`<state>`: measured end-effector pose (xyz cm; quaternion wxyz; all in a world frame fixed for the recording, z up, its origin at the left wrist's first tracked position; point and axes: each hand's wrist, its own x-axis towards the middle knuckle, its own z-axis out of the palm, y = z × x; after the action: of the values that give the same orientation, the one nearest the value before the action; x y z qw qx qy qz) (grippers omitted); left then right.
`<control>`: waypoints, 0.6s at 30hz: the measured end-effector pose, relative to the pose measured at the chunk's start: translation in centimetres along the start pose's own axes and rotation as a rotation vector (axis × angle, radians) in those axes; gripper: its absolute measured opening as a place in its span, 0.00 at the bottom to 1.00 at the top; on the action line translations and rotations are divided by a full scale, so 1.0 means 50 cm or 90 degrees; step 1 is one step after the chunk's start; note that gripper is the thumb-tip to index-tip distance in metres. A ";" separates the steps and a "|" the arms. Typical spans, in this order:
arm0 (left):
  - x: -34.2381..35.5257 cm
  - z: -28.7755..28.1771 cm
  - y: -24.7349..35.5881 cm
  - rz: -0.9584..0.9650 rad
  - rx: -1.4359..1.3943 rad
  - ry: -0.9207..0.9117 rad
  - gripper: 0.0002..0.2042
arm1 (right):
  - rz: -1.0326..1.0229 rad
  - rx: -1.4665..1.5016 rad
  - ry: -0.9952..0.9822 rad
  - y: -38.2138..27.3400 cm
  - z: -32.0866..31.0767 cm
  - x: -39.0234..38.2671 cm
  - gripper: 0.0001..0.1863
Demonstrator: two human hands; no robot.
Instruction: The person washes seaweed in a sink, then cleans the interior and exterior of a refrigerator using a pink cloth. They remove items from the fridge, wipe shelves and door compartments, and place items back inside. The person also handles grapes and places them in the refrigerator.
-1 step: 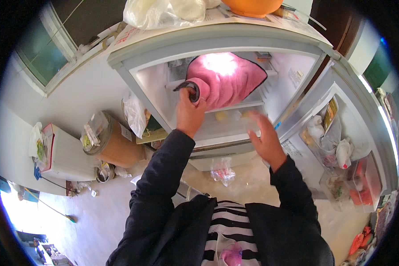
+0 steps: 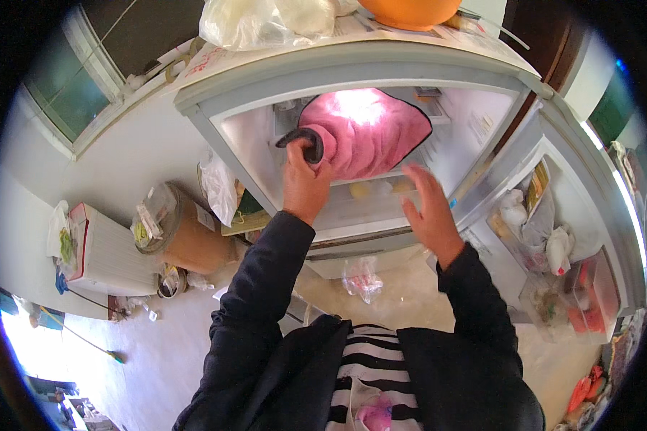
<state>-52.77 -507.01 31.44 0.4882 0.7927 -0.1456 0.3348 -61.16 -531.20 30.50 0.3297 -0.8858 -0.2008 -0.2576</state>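
A pink towel (image 2: 374, 136) with dark edging is spread inside the open refrigerator (image 2: 345, 61), a bright light glaring on its upper part. My left hand (image 2: 305, 183) is closed around its rolled-up left end, where the dark trim curls over the fingers. Just below the towel's right side is my right hand (image 2: 431, 212), its fingers apart with nothing in them. Whether those fingertips touch the cloth I cannot tell. Behind a clear drawer front (image 2: 366, 208) under the towel, yellowish round things show faintly. The towel hides much of the shelves.
At the right, the refrigerator door (image 2: 597, 194) stands wide open, its racks holding bagged items. On top are a clear plastic bag (image 2: 266, 25) and an orange bowl (image 2: 410, 11). A brown drum (image 2: 183, 230) stands at the left. A plastic bag (image 2: 363, 279) lies on the floor below.
My right hand has shifted slightly up toward the towel. My left hand and the rolled end have moved a little to the left.
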 end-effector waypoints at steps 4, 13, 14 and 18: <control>0.063 0.004 0.028 0.221 0.147 -0.036 0.19 | -0.048 -0.105 0.090 0.027 0.056 0.182 0.26; 0.159 0.139 -0.060 0.246 0.248 -0.218 0.14 | 0.002 -0.326 -0.058 0.148 0.181 0.306 0.18; 0.174 0.161 -0.075 0.255 0.264 -0.236 0.13 | 0.001 -0.360 -0.100 0.173 0.176 0.318 0.18; 0.202 0.225 -0.112 0.272 0.243 -0.252 0.11 | -0.016 -0.283 -0.051 0.227 0.181 0.374 0.20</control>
<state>-37.87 -513.15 31.10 0.2120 0.8709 -0.3352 0.2904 -37.56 -529.48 30.18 0.1152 -0.9436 -0.1627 -0.2644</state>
